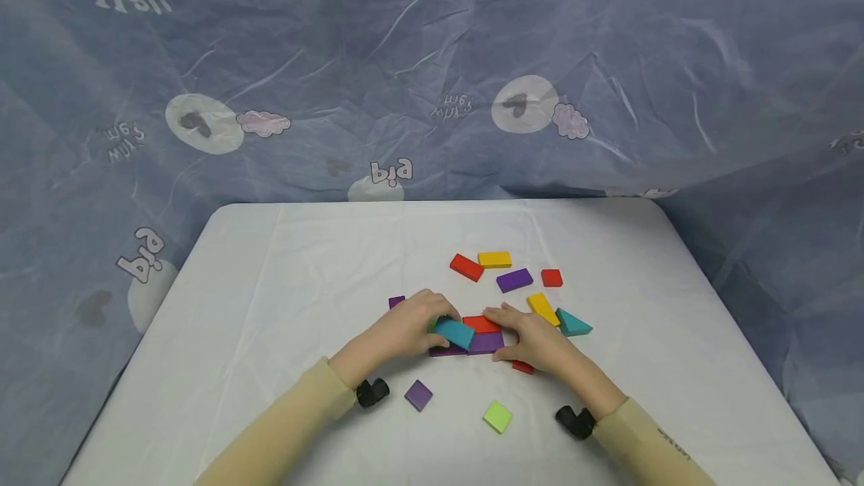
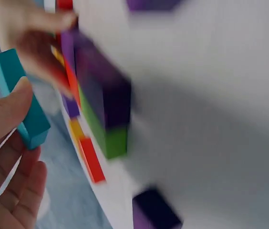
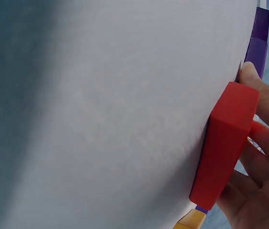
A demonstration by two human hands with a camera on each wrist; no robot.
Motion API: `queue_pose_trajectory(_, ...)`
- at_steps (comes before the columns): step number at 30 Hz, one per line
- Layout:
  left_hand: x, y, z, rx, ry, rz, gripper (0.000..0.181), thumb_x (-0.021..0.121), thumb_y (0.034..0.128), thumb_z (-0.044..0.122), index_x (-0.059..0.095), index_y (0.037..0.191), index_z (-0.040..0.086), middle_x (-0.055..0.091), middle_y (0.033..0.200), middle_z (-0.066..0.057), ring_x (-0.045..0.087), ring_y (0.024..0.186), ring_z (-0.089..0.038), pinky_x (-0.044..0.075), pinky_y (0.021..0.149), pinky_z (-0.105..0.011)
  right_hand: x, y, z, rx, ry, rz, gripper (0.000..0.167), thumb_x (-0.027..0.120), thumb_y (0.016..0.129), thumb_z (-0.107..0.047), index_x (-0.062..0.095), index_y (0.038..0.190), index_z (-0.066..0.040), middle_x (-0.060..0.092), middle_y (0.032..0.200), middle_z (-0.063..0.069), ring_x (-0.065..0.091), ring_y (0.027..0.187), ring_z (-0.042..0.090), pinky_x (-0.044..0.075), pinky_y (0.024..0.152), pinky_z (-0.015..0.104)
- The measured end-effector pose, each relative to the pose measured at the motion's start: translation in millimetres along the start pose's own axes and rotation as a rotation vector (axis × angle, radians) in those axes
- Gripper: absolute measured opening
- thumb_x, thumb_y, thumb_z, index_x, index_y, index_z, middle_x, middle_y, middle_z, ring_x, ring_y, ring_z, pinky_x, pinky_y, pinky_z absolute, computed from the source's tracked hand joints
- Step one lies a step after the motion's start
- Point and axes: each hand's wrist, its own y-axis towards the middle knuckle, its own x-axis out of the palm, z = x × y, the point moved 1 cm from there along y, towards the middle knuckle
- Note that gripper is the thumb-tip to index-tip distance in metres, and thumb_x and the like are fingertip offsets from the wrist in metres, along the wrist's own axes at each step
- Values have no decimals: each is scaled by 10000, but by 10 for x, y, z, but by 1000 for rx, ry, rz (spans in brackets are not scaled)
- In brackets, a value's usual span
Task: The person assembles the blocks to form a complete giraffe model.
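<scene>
In the head view my left hand [image 1: 408, 325] pinches a teal block [image 1: 454, 332] between thumb and fingers, above a cluster of rectangular blocks. The cluster has a dark purple block [image 1: 448, 351] and a purple block [image 1: 487, 343] in the front row, a red block [image 1: 481, 323] behind, and a green block [image 2: 91, 124] seen in the left wrist view. My right hand [image 1: 536, 336] holds the cluster's right end, thumb by the purple block and fingers by the red one. Another red block [image 3: 225, 148] lies close beside that hand.
Behind the hands lie red [image 1: 466, 267], yellow [image 1: 495, 259] and purple [image 1: 514, 280] blocks. To the right are a small red block [image 1: 551, 277], a yellow block [image 1: 543, 309] and a teal triangle [image 1: 574, 322]. Purple [image 1: 418, 395] and lime [image 1: 498, 417] squares lie in front.
</scene>
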Motion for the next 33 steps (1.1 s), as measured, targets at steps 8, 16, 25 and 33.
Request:
queue_pose_trajectory(8,272,-255,189,52,32,-136,312,812,822,234,711,1116,211,680,1094,96,582,1054,-63,485,952,-204,3,-18,-7,-2,10,-3,701,824,798,-204,531,1426,-102,555,1443,95,411,1415,345,430,1066,507)
queue_pose_trajectory(16,386,-317,222,95,124,-149,291,801,831,183,723,1109,212,686,1060,93,579,1029,-71,491,932,-189,3,-11,1,21,-2,1,708,824,798,-218,525,1433,-120,547,1453,80,400,1426,331,427,1070,508)
queue_pose_trajectory(25,442,-346,320,185,190,-113,309,794,836,307,731,1125,219,712,1078,109,572,1037,-80,473,901,-167,12,0,9,13,7,-4,707,821,801,-221,525,1434,-119,536,1462,88,396,1427,336,426,1070,515)
queue_pose_trajectory(33,575,-387,421,231,278,-49,248,746,835,485,713,943,264,657,1021,97,523,946,-62,449,802,-142,2,-8,7,9,13,-1,709,826,795,-210,527,1432,-115,536,1460,97,396,1425,342,426,1067,520)
